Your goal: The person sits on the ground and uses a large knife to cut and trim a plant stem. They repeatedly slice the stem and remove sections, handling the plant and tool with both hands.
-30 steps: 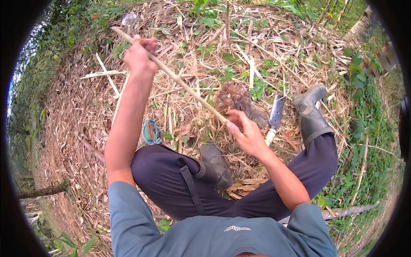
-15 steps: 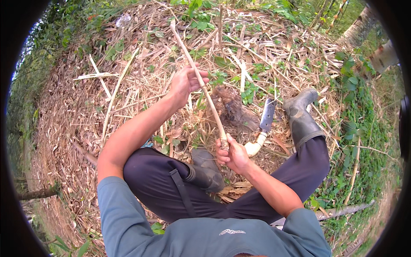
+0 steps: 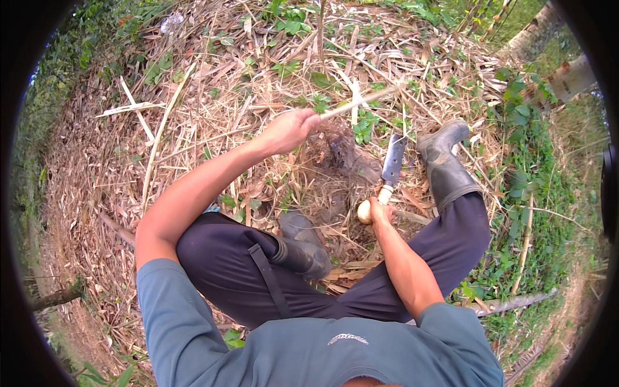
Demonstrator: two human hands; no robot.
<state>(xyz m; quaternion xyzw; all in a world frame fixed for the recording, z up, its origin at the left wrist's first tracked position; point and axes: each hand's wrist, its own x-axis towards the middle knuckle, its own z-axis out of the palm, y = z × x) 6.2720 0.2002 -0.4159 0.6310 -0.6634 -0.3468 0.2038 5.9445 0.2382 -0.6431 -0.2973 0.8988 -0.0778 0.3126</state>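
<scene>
My left hand [image 3: 291, 130] is closed around one end of a pale, slender stick [image 3: 361, 102]. From my fist the stick slants up to the right, its far part blurred by motion. My right hand [image 3: 382, 211] grips the light-coloured handle of a machete [image 3: 393, 160], whose rounded butt shows beside the fingers. The machete's broad dark blade points away from me, close to my right boot [image 3: 442, 158]. Between the hands lies a brown, weathered stump [image 3: 351, 155].
Dry leaves and split bamboo strips [image 3: 169, 122] cover the ground on the left. My left boot [image 3: 303, 245] is tucked in front of me. Green vines [image 3: 538, 187] grow at the right, below a pale trunk [image 3: 570, 80]. A thin upright stem [image 3: 321, 32] stands ahead.
My right hand has let go of the stick and taken hold of the machete handle. The stick has swung to point right, and my left hand has closed on its end.
</scene>
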